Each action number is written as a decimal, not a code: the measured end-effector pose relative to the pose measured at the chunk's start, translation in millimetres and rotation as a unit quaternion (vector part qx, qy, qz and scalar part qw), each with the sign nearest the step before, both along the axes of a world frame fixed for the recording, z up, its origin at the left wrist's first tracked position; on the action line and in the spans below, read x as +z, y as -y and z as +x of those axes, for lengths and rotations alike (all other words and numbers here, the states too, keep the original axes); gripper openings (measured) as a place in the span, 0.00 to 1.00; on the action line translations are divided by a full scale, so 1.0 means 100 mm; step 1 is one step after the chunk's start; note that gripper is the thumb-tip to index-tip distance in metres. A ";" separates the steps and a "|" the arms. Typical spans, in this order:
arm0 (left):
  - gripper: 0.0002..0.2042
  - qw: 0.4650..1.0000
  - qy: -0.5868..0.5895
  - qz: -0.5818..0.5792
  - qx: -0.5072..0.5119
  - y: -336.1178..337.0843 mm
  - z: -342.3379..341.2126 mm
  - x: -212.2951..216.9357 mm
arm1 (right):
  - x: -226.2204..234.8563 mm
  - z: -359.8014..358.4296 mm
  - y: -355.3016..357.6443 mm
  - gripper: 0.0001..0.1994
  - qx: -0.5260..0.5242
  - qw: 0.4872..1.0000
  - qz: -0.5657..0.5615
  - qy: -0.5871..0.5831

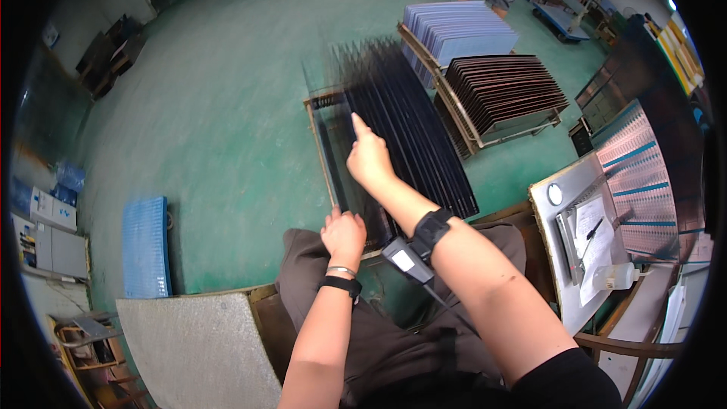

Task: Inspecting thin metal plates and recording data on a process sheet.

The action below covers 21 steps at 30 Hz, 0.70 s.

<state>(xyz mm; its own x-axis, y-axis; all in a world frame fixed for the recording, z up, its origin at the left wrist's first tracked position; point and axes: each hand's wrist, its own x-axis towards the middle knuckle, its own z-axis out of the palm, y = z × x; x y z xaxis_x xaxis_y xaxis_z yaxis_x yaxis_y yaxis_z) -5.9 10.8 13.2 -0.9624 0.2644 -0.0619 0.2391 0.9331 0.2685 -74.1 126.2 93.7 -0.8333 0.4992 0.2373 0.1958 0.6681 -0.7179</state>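
Green workshop floor (227,106) lies all round a rack of dark panels (401,129) standing on edge straight ahead of the person, long axis running away from them. Right hand (369,157) rests on the panel tops, forefinger extended, gripping nothing. Left hand (343,233) is nearer, curled on the rack's near edge (333,197). Open floor lies left of the rack; a second rack of brown panels (503,95) crowds its right.

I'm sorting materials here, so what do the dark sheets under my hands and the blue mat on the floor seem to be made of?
The dark sheets look like thin rigid panels, perhaps coated metal or board: straight edges, faint sheen, standing fanned in a rack; motion blur leaves it open. The blue mat looks like moulded plastic, with a fine grid texture and matte finish.
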 end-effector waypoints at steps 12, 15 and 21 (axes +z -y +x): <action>0.11 0.999 0.006 0.028 0.021 0.03 -0.03 -0.08 | -0.07 0.20 0.31 0.32 0.024 0.985 -0.148 0.091; 0.10 0.999 -0.009 0.039 0.014 -0.05 0.04 0.00 | -0.72 0.12 0.08 0.29 -0.024 0.995 0.072 0.065; 0.11 0.998 0.024 0.044 0.024 -0.07 0.03 0.09 | -0.80 0.45 0.05 0.28 0.069 0.977 0.142 0.143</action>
